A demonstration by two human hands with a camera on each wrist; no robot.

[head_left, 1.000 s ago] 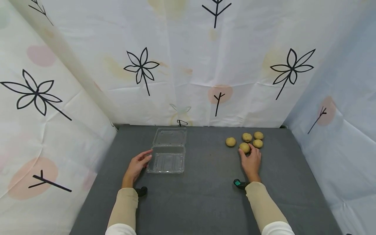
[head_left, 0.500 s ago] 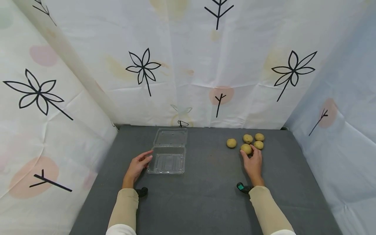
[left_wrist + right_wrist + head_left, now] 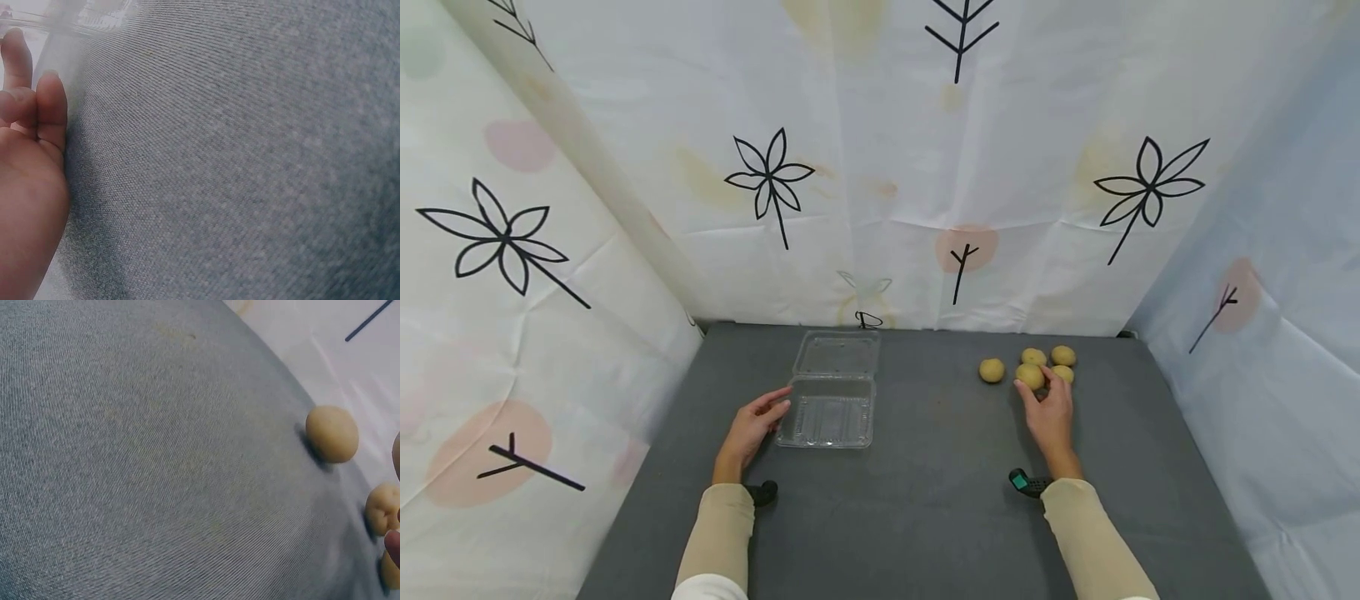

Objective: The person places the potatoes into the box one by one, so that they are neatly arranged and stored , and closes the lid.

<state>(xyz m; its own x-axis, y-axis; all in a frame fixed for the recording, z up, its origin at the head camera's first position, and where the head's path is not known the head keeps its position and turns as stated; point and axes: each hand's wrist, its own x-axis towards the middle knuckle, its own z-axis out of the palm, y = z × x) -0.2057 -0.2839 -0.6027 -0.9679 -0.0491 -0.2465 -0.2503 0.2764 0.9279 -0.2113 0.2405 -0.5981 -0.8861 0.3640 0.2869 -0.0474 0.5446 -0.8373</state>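
In the head view my right hand pinches a small yellow potato between thumb and fingers. Several more potatoes lie around it: one apart to the left, others behind and to the right. Only a fingertip of that hand shows at the edge of the right wrist view. A clear plastic clamshell container lies with its lid folded back, away from me. At its left rim rest the fingers of my left hand, loosely bent. The left wrist view shows a fingertip right at the container's rim.
A grey cloth-covered table carries everything. Patterned white fabric hangs along the back and both sides, bordering the table. Dark wrist devices sit at both wrists.
My right hand and the pinched potato have shifted slightly right, closer to the other potatoes, one of which it now partly covers. My left hand keeps its place at the container.
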